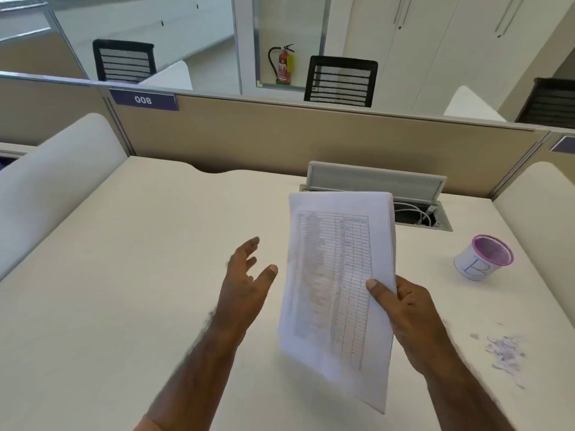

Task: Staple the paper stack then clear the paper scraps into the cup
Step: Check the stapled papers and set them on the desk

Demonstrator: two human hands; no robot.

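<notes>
Right hand [410, 309] pinches the paper stack [339, 290] by its right edge, held up above the desk [140, 259], thumb on top. Left hand [245, 275] is spread, holding nothing. Stack looks light and floppy, likely to fan; support the opposite edge. Scraps [505, 353] and cup [483, 257] sit right.

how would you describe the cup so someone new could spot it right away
Start at the open cable box set into the back of the white desk and look to its right. There stands the cup, white-walled, with a purple rim and a blue letter B drawn on its side, beyond the paper scraps.
</notes>
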